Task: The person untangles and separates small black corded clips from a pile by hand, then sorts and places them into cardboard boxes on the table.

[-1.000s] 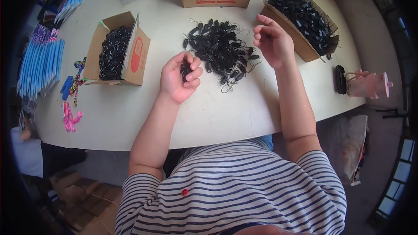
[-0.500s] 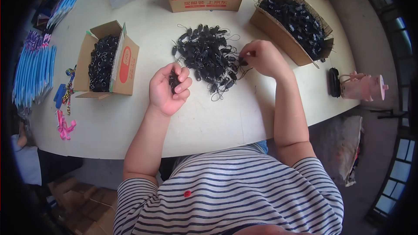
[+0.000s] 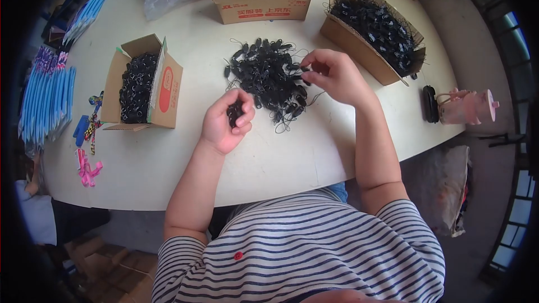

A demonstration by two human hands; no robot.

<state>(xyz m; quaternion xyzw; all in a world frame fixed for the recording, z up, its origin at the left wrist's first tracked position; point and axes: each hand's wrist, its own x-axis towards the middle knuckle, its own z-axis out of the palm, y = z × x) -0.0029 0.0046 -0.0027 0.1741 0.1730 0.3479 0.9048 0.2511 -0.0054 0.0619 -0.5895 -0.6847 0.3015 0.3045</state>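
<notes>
A heap of small black plastic clips with thin cord loops (image 3: 268, 78) lies on the white table (image 3: 281, 160). At the heap's near left side, my left hand (image 3: 223, 126) is curled closed around several black pieces (image 3: 234, 113), partly hidden by the fingers. My right hand (image 3: 339, 76) is at the heap's right edge, thumb and fingers pinched on a black loop clip (image 3: 306, 69). A loose cord trails below that hand.
An open carton (image 3: 168, 92) of black pieces with metal rings stands left; another carton (image 3: 353, 45) of looped black clips is at right. Behind is a printed carton (image 3: 264, 8). Blue packets (image 3: 48, 101), a pink strap (image 3: 88, 171), a black case (image 3: 430, 104) and a pink cup (image 3: 469, 106) lie around.
My right hand has moved slightly left along the heap's edge, its fingers lifting a little. My left hand stays closed on its pieces, nearer the heap. The whole view has shifted slightly.
</notes>
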